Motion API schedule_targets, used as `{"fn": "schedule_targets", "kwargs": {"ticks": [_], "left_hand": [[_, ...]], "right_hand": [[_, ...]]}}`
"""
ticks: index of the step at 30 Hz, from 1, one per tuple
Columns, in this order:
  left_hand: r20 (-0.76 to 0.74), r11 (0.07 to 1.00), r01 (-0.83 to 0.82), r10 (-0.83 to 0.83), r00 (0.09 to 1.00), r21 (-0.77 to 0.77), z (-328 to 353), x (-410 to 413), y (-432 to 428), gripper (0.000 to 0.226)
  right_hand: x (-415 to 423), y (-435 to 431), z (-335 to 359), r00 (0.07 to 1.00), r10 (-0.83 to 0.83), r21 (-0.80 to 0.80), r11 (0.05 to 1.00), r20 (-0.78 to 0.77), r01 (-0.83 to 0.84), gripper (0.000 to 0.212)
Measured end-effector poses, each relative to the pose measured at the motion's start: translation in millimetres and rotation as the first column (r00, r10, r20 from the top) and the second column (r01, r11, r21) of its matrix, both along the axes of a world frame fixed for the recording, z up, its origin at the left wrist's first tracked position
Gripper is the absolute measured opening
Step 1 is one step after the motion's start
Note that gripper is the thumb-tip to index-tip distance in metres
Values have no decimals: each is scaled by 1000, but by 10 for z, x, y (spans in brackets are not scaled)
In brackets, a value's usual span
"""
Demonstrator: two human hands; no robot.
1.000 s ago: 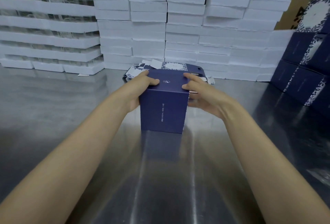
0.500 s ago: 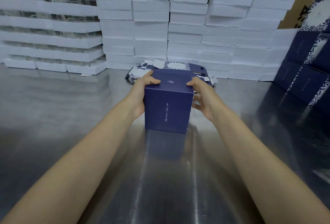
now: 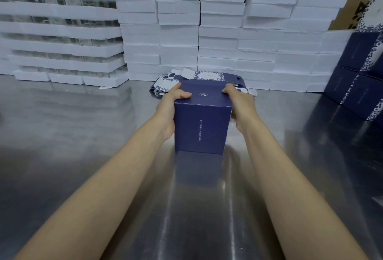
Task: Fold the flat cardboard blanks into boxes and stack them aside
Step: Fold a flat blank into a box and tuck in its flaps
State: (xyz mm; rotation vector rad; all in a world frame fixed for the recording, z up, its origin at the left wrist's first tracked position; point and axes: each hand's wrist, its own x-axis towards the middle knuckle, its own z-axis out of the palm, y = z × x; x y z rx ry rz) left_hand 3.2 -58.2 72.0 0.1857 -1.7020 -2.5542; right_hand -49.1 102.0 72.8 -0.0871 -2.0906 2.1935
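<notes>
Centre: a dark blue box [image 3: 202,127] stands upright on the steel table [image 3: 83,135], its near face towards me and bearing one vertical line of small white print. The top flap lies folded over, with a small white emblem at its middle.

Left of the box: my left hand [image 3: 170,106] grips the upper left edge. The thumb lies flat along the top flap and the palm presses the left wall; the fingers go round that side out of view.

Right of the box: my right hand [image 3: 240,104] holds the upper right corner. The thumb rests on the top flap near its far edge, and the other fingers are curled against the right wall, mostly hidden. Both forearms reach in from the near edge of the table.

Just behind the box: a loose pile of flat blanks [image 3: 207,76], blue with white leaf print, lies on the table, touching or nearly touching the box's far side; I cannot tell which.

Further behind the box: a wall of stacked white foam blocks [image 3: 219,31] runs across the table's far edge. Behind and left of the box, foam trays [image 3: 62,40] are stacked with clear items between the layers.

Far right of the box: finished blue boxes [image 3: 360,85] are stacked in tiers, well apart from it. Brown cartons [image 3: 342,14] show above the foam behind them.
</notes>
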Motion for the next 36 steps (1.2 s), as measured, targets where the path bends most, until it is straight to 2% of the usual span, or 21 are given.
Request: {"fn": "schedule_targets", "kwargs": {"ticks": [4, 11, 15, 19, 24, 25, 27, 29, 30, 31, 33, 34, 36], "left_hand": [[-8, 1000, 4, -4, 1000, -1, -2, 13, 1, 70], [-10, 1000, -11, 11, 1000, 5, -9, -3, 4, 60], [-6, 999, -36, 36, 999, -1, -4, 1, 20, 56], [1, 999, -49, 49, 999, -22, 2, -16, 6, 55], [23, 996, 27, -25, 999, -87, 36, 0, -74, 42], [26, 994, -15, 18, 999, -105, 49, 9, -87, 32], [34, 966, -247, 250, 968, -79, 121, 21, -106, 18], [14, 878, -478, 478, 878, 13, 248, 26, -150, 31], [-15, 855, -519, 519, 855, 1, 306, 16, -175, 36], [-28, 852, -519, 518, 855, -69, 352, 7, -180, 36], [15, 849, -405, 435, 900, -339, 417, 21, -124, 35], [55, 820, -302, 374, 926, -487, 423, 34, -79, 39], [78, 692, -157, 295, 952, -705, 404, 42, -6, 65]], "right_hand": [[-25, -38, 14, 997, -77, -3, 997, -10, 77, 28], [-70, -54, 47, 994, -112, 5, 994, -20, 112, 30], [-90, -43, 90, 997, -77, 51, 996, -2, 77, 29], [-58, 28, 97, 999, 10, -14, 1000, 48, -9, 17], [3, 241, 127, 986, 129, 38, 990, 110, -134, 11], [7, 280, 143, 981, 152, 55, 986, 119, -159, 12], [13, 322, 180, 978, 170, 118, 976, 120, -184, 13], [16, 316, 234, 983, 149, 197, 966, 105, -168, 13], [20, 305, 266, 985, 138, 231, 960, 102, -159, 13], [31, 292, 299, 984, 141, 266, 950, 107, -165, 12], [61, 276, 369, 973, 186, 338, 915, 135, -222, 9], [85, 277, 404, 965, 216, 365, 895, 149, -257, 8], [144, 308, 472, 949, 271, 423, 850, 159, -313, 11]]}}
